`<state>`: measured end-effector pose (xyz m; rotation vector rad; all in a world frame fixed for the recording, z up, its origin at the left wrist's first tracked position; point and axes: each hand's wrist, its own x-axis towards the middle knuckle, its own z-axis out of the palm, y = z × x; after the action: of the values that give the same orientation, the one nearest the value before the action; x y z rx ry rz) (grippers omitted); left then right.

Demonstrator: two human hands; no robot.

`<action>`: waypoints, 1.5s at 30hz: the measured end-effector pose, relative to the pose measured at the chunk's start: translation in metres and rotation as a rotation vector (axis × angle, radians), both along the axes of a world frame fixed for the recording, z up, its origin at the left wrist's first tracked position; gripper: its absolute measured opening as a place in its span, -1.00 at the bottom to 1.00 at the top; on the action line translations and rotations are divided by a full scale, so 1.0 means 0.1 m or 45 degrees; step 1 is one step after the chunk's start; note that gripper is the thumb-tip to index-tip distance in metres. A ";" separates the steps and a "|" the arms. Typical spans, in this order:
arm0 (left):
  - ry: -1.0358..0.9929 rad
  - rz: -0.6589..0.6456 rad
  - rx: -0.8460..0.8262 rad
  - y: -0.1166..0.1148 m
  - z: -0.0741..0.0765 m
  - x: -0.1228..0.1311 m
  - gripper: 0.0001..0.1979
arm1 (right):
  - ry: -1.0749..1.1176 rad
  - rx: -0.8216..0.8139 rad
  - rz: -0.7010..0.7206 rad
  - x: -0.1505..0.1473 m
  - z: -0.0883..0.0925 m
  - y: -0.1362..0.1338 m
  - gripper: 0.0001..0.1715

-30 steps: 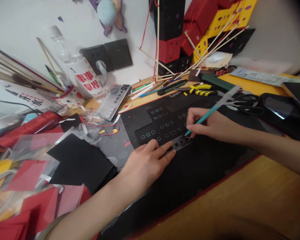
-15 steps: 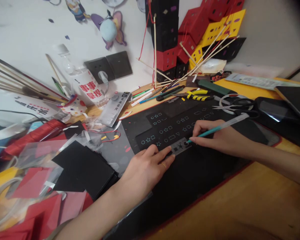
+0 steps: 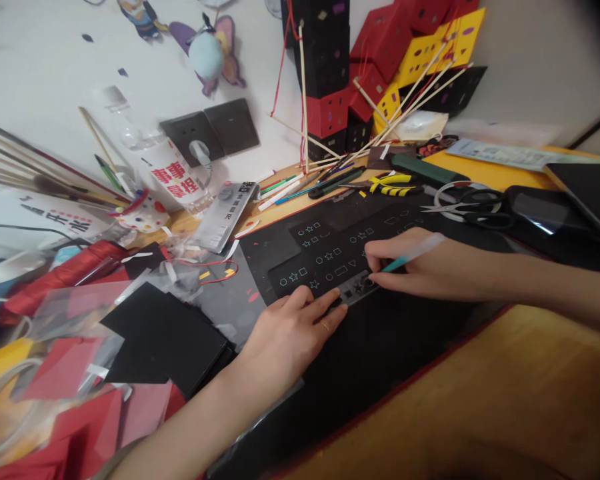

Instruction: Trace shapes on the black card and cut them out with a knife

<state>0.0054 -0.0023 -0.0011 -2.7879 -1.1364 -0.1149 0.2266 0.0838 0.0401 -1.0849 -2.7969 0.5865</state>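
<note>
My left hand (image 3: 295, 327) lies with its fingers stretched over the left end of a clear stencil ruler (image 3: 355, 292), pressing it against black paper (image 3: 311, 267). In my right hand (image 3: 420, 267) is a pen (image 3: 396, 263) with a teal tip end and pale barrel, pinched between thumb and fingers. Its point is at the right part of the stencil, partly hidden by my fingertips. Rows of light outlines, such as stars, squares and hexagons, cover the paper above the stencil. Stencil cut-outs include a square and a star.
Black card (image 3: 165, 340) and red paper pieces (image 3: 87, 420) pile up on the left. Scissors (image 3: 467, 203), yellow-black pliers (image 3: 390, 185) and several pens (image 3: 287, 190) lie behind the paper. A bottle (image 3: 165, 160) stands by the wall, left of red and black paper boxes (image 3: 325, 110).
My right hand has shifted left and closer to the stencil, and the pen stands at a different angle. My left hand keeps its place on the stencil. The whole view has shifted slightly.
</note>
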 end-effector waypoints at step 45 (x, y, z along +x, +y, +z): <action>-0.413 -0.107 0.112 -0.08 -0.08 0.06 -0.77 | 0.478 0.045 -0.082 0.62 -0.45 -0.15 -0.52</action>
<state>0.0115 -0.0103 -0.0096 -2.8048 -1.0440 -0.6302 0.2884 0.0684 -0.0046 -0.9405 -2.4323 0.6535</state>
